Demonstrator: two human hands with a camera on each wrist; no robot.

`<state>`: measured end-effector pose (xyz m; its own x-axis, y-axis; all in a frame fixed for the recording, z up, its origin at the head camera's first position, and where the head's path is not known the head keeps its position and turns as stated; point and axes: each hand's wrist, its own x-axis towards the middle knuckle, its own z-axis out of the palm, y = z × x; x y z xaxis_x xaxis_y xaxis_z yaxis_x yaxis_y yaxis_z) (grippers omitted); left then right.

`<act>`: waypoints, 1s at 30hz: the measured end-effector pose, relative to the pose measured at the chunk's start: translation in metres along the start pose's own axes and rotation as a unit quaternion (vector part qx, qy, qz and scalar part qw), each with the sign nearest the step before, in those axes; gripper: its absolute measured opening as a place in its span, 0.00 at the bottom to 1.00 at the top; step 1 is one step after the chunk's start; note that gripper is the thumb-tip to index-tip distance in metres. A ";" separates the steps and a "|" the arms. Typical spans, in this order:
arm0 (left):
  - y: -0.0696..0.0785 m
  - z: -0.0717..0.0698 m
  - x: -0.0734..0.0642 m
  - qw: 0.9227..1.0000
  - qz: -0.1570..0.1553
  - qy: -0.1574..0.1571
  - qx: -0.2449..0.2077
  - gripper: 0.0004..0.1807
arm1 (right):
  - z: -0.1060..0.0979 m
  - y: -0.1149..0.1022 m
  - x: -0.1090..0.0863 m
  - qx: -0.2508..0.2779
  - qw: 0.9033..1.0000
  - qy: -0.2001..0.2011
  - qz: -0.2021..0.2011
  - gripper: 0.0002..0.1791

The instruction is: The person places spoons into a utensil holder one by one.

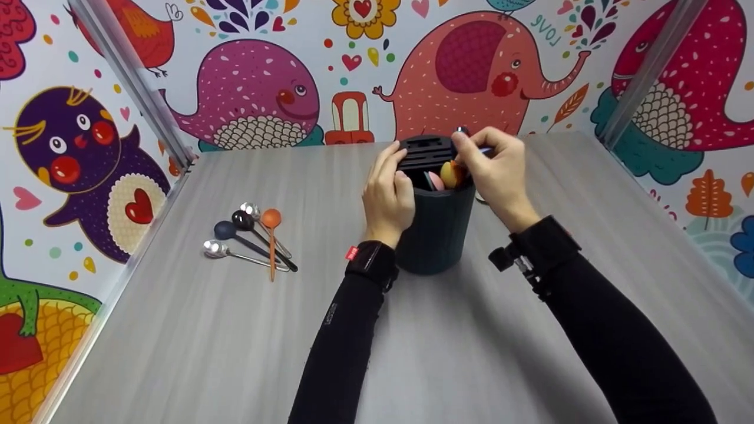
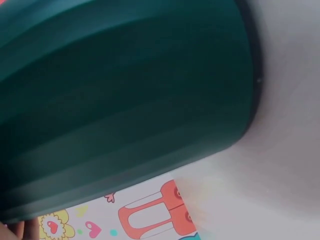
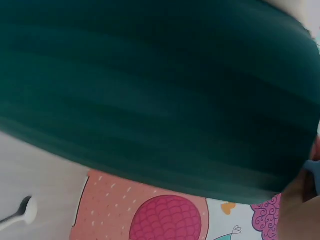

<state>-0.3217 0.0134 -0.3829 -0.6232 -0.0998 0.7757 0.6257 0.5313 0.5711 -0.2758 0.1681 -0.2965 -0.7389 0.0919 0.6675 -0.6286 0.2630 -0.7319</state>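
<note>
A dark green utensil holder with a black slotted top stands upright on the table. My left hand grips its left side near the rim, fingers towards the back and thumb at the front. Above the right rim, my right hand pinches a slim utensil with a blue-grey part; most of it is hidden, so its kind is unclear. A yellow utensil head and a pink one show in the open front part of the holder.
Left on the table lie several spoons: an orange one, a dark blue one, a black one and silver ones. Another spoon lies right of the holder. Printed walls enclose the table.
</note>
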 end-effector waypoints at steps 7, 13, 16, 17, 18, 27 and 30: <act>0.001 -0.001 0.000 1.000 -0.002 -0.002 -0.002 0.28 | 0.000 0.004 -0.005 -0.103 0.994 -0.029 -0.024 0.10; 0.000 0.000 -0.002 1.000 0.004 0.011 -0.002 0.29 | -0.010 0.015 -0.004 -0.079 0.997 -0.008 -0.014 0.10; 0.000 0.001 -0.002 1.000 0.006 0.013 -0.001 0.28 | -0.018 0.029 -0.002 -0.070 0.997 0.000 0.013 0.11; 0.000 0.001 -0.002 1.000 0.006 0.012 -0.001 0.28 | -0.021 0.036 -0.001 -0.069 0.997 0.002 0.023 0.12; 0.000 0.001 -0.003 1.000 0.007 0.012 -0.002 0.28 | -0.024 0.043 0.000 -0.071 0.997 0.004 0.033 0.12; 0.000 0.001 -0.002 1.000 0.003 0.008 0.002 0.29 | -0.051 0.091 0.003 -0.155 0.982 -0.029 0.107 0.28; 0.001 0.001 -0.001 1.000 0.002 0.008 0.001 0.29 | -0.057 0.106 0.004 -0.196 0.971 -0.050 0.128 0.33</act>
<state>-0.3211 0.0151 -0.3832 -0.6138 -0.1109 0.7817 0.6274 0.5326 0.5681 -0.3315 0.2508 -0.3635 -0.8909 0.1126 0.4400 -0.2959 0.5911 -0.7504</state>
